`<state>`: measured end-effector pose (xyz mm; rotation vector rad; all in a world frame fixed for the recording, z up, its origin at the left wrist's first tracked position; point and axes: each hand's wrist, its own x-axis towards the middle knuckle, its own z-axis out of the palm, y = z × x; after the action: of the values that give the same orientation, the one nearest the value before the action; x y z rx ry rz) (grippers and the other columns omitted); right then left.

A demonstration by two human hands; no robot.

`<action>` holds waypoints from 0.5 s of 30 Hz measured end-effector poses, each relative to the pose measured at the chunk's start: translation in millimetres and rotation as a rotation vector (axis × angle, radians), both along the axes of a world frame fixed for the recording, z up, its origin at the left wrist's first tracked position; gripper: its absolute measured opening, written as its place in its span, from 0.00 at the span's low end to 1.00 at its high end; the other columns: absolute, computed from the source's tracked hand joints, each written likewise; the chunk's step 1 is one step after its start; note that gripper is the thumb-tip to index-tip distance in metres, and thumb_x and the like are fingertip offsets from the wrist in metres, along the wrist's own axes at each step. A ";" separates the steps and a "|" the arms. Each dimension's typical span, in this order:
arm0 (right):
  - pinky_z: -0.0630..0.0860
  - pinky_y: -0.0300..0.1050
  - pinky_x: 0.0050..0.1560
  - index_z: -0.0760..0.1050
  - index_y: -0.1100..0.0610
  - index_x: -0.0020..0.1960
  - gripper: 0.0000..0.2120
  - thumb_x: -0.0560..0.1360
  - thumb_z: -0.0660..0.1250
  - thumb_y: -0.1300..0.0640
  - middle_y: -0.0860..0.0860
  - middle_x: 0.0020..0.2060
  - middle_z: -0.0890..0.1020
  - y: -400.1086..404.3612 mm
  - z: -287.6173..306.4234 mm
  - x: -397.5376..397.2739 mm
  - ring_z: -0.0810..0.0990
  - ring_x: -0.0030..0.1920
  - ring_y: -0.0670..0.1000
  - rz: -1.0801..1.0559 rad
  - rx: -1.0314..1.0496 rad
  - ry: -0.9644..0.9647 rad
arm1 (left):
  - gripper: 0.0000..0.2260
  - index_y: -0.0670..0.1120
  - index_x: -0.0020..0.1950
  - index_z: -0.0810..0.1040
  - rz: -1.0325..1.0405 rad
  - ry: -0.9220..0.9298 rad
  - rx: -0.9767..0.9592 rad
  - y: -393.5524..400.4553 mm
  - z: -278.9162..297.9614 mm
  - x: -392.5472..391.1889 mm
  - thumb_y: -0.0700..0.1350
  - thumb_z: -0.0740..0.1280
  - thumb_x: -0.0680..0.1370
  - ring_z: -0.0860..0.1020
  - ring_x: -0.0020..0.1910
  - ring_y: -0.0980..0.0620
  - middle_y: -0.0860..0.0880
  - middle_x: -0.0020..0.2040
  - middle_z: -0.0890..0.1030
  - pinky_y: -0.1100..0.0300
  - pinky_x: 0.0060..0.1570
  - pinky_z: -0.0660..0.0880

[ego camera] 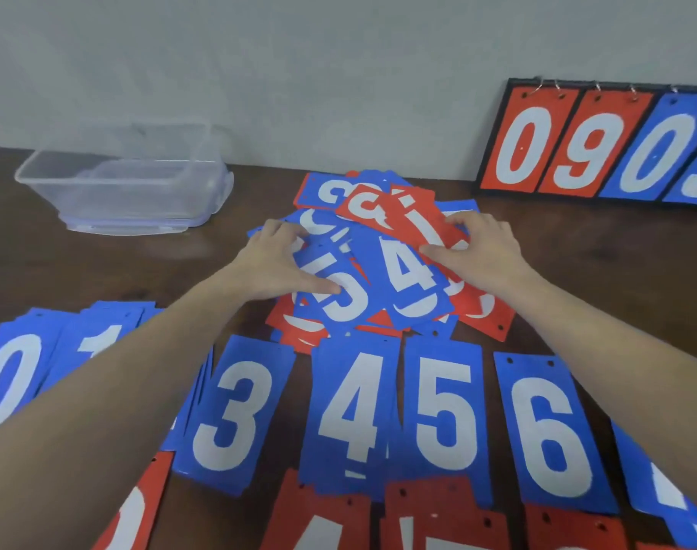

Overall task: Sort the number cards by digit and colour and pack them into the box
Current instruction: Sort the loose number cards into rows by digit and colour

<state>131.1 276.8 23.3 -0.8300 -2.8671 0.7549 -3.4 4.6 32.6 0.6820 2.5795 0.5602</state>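
Left hand: fingers spread flat on the pile, thumb tip pressing a blue 5 card; open, gripping nothing.
Right hand: pinches the edge of a red card, thumb on its near edge, fingers curled over the far side.
Arms: both bare forearms reach in from the bottom corners; the left one covers part of the sorted row.
Pile: mixed red and blue cards heaped mid-desk; a blue 4 lies on top, most other digits are overlapped and unreadable.
Sorted row: blue stacks read 0, 1, 3, 4, 5, 6; the stack between 1 and 3 is hidden, the one after 6 is cut off.
Red stacks: at the bottom edge, cropped, digits not legible.
Box: clear plastic, far left on the desk, well apart from the pile.
Scoreboard: leans on the wall, reads red 0, 9, blue 0, then cut off.
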 end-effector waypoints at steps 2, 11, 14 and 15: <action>0.68 0.58 0.69 0.70 0.47 0.72 0.36 0.69 0.73 0.33 0.51 0.72 0.71 4.0 -2.3 -0.4 0.67 0.72 0.56 0.006 -0.019 -0.022 | 0.51 0.51 0.72 0.67 -0.010 -0.007 -0.019 1.3 0.7 -2.1 0.71 0.75 0.54 0.70 0.68 0.49 0.52 0.66 0.67 0.46 0.66 0.73; 0.82 0.56 0.56 0.60 0.45 0.75 0.38 0.72 0.78 0.52 0.53 0.65 0.77 11.4 9.3 8.0 0.82 0.57 0.56 -0.056 -0.357 0.112 | 0.41 0.49 0.71 0.67 0.030 -0.086 0.025 3.0 0.4 -4.2 0.60 0.80 0.65 0.73 0.66 0.49 0.53 0.65 0.71 0.46 0.64 0.76; 0.82 0.50 0.51 0.62 0.46 0.73 0.32 0.75 0.75 0.55 0.52 0.63 0.79 12.6 8.9 15.4 0.83 0.55 0.55 -0.096 -0.398 0.165 | 0.37 0.49 0.69 0.69 0.052 -0.068 0.069 1.3 0.9 1.7 0.57 0.80 0.66 0.74 0.64 0.50 0.52 0.63 0.69 0.48 0.62 0.77; 0.81 0.47 0.48 0.65 0.48 0.70 0.28 0.76 0.75 0.55 0.52 0.63 0.80 13.5 9.2 17.6 0.83 0.55 0.54 -0.120 -0.409 0.178 | 0.36 0.49 0.69 0.69 0.059 -0.062 0.085 0.1 1.3 3.7 0.57 0.80 0.66 0.73 0.64 0.49 0.52 0.63 0.67 0.48 0.62 0.78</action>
<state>148.6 290.4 32.5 -0.9084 -2.5167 1.3498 0.3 4.7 34.0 0.6084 2.5373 0.7027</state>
